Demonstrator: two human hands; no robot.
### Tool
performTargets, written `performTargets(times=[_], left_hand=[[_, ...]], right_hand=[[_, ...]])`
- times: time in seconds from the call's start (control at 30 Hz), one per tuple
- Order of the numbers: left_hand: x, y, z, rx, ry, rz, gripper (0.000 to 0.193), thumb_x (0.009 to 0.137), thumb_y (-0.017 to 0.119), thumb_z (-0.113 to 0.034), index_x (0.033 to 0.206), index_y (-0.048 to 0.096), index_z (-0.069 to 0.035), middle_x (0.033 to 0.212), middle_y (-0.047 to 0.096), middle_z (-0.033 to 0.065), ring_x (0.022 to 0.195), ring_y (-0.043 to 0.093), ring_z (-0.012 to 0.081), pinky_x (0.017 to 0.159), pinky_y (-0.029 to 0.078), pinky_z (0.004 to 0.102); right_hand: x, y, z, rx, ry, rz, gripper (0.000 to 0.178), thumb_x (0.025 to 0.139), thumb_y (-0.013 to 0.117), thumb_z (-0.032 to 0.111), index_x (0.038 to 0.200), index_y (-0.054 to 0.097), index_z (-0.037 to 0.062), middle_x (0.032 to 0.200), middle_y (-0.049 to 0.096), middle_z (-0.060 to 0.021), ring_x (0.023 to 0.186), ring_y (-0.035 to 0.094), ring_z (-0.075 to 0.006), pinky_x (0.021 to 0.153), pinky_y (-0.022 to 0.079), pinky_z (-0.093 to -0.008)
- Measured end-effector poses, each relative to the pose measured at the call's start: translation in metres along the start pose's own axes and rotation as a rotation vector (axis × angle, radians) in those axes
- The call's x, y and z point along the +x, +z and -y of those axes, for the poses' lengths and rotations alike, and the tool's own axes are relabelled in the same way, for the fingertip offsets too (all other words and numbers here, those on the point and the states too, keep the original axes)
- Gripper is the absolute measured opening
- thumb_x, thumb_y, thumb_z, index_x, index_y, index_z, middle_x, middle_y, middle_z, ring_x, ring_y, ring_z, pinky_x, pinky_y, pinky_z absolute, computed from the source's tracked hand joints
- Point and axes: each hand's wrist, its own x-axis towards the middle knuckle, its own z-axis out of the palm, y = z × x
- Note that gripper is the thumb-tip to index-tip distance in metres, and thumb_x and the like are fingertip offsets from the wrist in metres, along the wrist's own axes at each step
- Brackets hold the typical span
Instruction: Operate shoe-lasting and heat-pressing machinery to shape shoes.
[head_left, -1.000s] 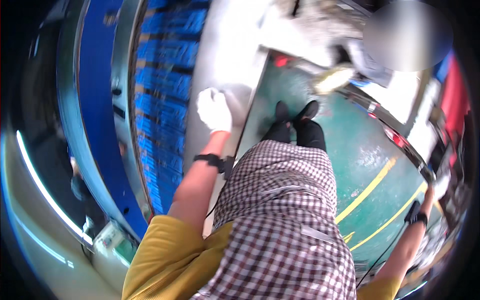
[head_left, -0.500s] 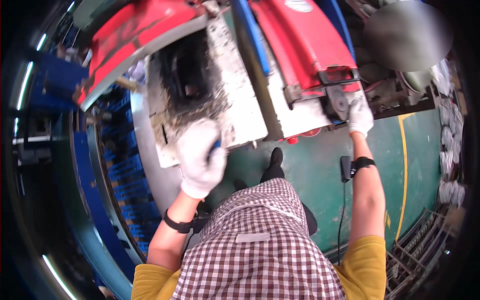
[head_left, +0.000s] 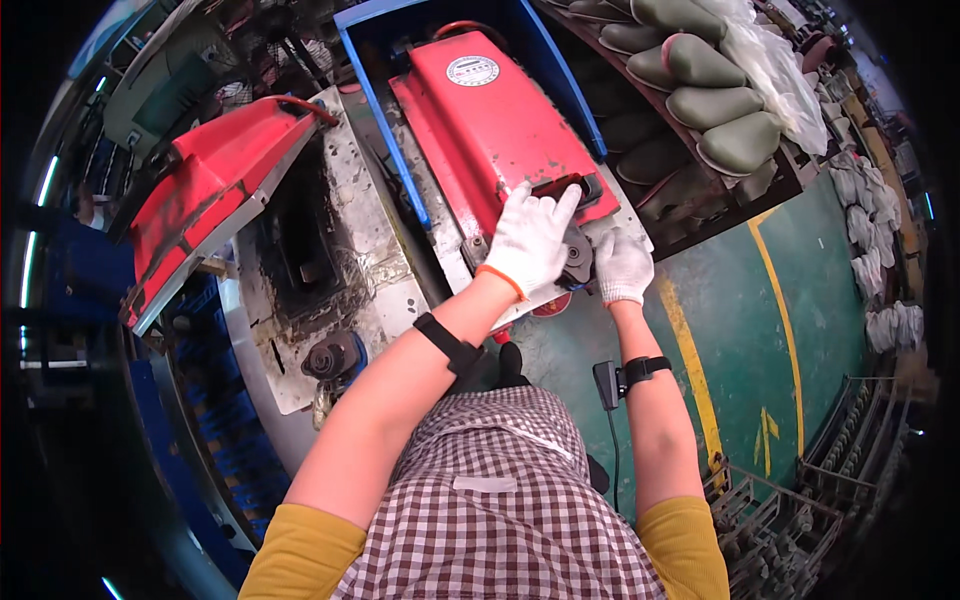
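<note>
The left hand (head_left: 530, 240), in a white glove with an orange cuff, lies over the near end of the red cover (head_left: 500, 130), one digit stretched across the black handle (head_left: 590, 188); whether its fingers are clenched round that handle I cannot tell; the right hand (head_left: 623, 268), gloved in white too, is at the right front corner of the desk (head_left: 385, 270), its fingers bent beside the dark round fitting (head_left: 575, 255); their tips are hidden, so I cannot tell whether they grasp it; the red cover lies lowered toward the desk's right edge, a blue frame (head_left: 372, 125) standing round its far end and sides; toward the desk's left edge a second red cover (head_left: 205, 190) stands tilted up beside a dark opening (head_left: 300, 260); a dark knob (head_left: 335, 355) sits near the left front corner; beyond the right edge, rounded olive-green pieces (head_left: 740, 140) lie in rows on a rack, next to clear plastic sheeting (head_left: 775, 80); a wire rack (head_left: 800, 520) stands on the green floor (head_left: 740, 330), well apart from the desk
</note>
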Motion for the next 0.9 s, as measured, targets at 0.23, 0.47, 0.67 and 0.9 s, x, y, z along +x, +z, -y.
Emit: performTargets(times=[0.23,0.47,0.67,0.9], left_hand=[[0.005,0.006,0.007,0.082,0.036,-0.042,0.061,0.084,0.064,-0.016,0.142,0.049,-0.006,0.090,0.066,0.0129,0.092,0.067,0.0313,0.109,0.039,0.0455],[0.016,-0.023,0.005,0.029,0.001,-0.022,0.054,0.086,0.063,-0.017,0.138,0.052,-0.007,0.088,0.069,0.0151,0.089,0.069,0.0318,0.104,0.042,0.0451],[0.051,-0.106,0.005,0.103,0.036,-0.213,0.050,0.081,0.067,-0.013,0.129,0.056,-0.009,0.085,0.067,0.0137,0.084,0.067,0.0324,0.093,0.047,0.0448],[0.108,-0.191,0.046,0.123,0.107,-0.537,0.046,0.082,0.068,-0.018,0.126,0.062,-0.010,0.101,0.067,0.0170,0.099,0.065,0.0360,0.088,0.053,0.0464]], right_hand=[[-0.036,-0.048,0.018,0.127,0.216,0.447,0.048,0.097,0.054,0.039,0.138,0.053,0.0142,0.084,0.071,-0.0225,0.079,0.071,-0.0404,0.075,0.056,-0.0501],[-0.084,-0.106,0.040,0.325,-0.105,0.947,0.070,0.093,0.061,0.040,0.157,0.037,0.0247,0.098,0.072,-0.0230,0.089,0.071,-0.0393,0.082,0.057,-0.0460],[-0.028,-0.097,0.047,0.700,-0.140,0.702,0.039,0.094,0.061,0.026,0.132,0.067,0.0181,0.099,0.073,-0.0206,0.089,0.072,-0.0369,0.083,0.057,-0.0448],[0.068,-0.004,0.107,0.398,-0.257,0.337,0.070,0.081,0.075,0.031,0.144,0.052,0.0120,0.135,0.055,-0.0254,0.123,0.054,-0.0419,0.103,0.047,-0.0488]])
